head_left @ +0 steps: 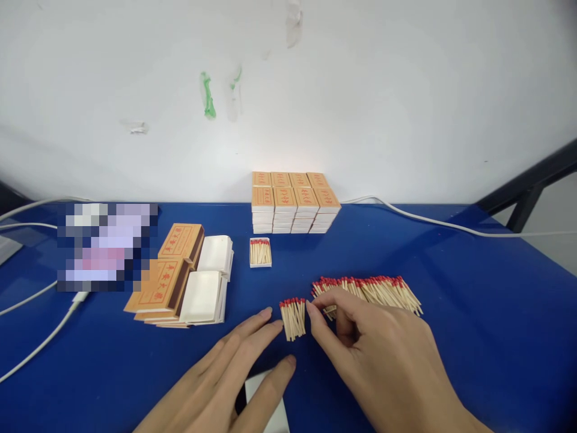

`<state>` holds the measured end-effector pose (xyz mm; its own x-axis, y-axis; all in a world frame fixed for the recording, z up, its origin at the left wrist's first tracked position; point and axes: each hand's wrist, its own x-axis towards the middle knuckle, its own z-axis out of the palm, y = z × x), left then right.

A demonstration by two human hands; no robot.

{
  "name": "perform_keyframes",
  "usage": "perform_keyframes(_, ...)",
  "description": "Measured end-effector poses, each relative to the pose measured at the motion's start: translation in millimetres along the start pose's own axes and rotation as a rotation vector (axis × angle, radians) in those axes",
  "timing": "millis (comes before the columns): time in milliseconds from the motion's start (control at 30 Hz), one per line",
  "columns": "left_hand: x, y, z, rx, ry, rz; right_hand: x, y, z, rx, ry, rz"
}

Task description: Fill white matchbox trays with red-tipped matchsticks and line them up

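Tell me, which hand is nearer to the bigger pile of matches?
The right hand: it is just in front of the bigger pile, partly hiding it. The left hand is farther left, fingertips beside the small bunch.

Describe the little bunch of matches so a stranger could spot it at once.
On the blue table, find the left hand and the right hand. Between them lies the little bunch of matches, red heads toward the wall. Smaller than the long match pile, it lies directly on the table, unlike the matches in the white tray.
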<state>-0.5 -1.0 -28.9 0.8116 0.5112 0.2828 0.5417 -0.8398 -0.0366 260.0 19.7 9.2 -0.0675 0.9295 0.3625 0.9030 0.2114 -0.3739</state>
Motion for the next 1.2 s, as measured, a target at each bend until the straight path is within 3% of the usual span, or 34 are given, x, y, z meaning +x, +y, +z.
perform_keyframes(533, 7, 5, -2.1, 0.008, 0.042, -0.076, -1, 0, -3, 0.086, -0.065, -0.019)
perform_keyframes(733, 5, 1, 2.9, 0.063, 0.099, -0.003, 10, 13, -18, 0.057, -0.074, -0.056)
perform_keyframes(933, 5, -1, -3.4, 0.105, 0.043, -0.005, 14, 29, -32, -0.005, -0.18, -0.146)
perform_keyframes(1200, 4, 1, -5.9, 0.143, -0.017, -0.026, 17, 31, -29, -0.083, -0.209, -0.216)
